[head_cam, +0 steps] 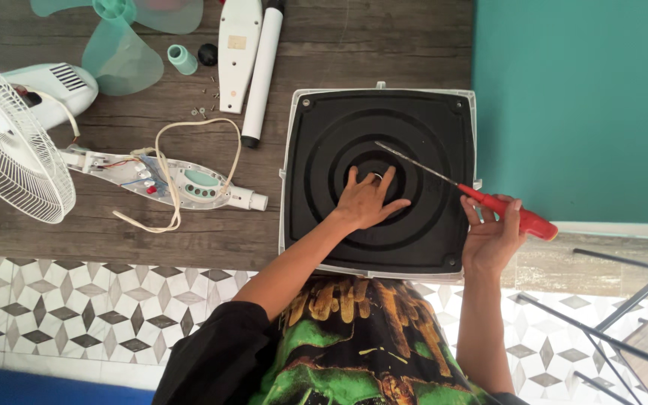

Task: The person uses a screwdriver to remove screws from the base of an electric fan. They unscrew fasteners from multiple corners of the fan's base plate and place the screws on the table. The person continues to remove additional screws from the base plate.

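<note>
On the wooden table (339, 45), my left hand (365, 201) lies flat, fingers spread, on the black fan base (421, 120); my right hand (493, 229), wrist bent back, grips the red-handled screwdriver (505, 210), its tip over the base's centre.

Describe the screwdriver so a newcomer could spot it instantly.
Start at the square black fan base on the wooden table. The right hand at its right edge grips the screwdriver: the only red-handled tool, its thin metal shaft angled toward the base's centre.
</note>
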